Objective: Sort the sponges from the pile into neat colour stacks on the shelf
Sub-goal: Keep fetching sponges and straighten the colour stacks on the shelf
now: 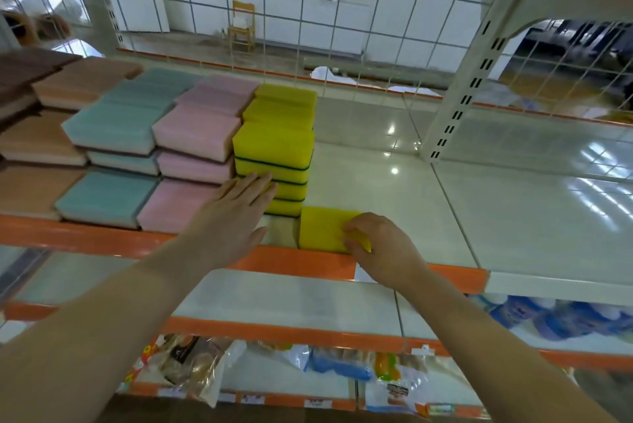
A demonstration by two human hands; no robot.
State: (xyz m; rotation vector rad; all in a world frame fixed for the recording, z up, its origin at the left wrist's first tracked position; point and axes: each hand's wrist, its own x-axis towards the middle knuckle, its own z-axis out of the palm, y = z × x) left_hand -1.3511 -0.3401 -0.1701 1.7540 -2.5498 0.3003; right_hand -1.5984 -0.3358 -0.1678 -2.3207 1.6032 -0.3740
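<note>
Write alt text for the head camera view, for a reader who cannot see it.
The person's right hand grips a loose yellow rectangular sponge at the front edge of the white shelf with orange trim, while the flat left hand touches the tall stack of yellow sponges beside it. Pink, teal and peach sponge stacks stand in rows further left.

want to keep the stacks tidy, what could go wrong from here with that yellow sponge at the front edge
The loose yellow sponge sits at the shelf lip under the right hand; a nudge could tip it off. The left hand presses flat against the tall yellow stack, which might topple or skew it.
</note>
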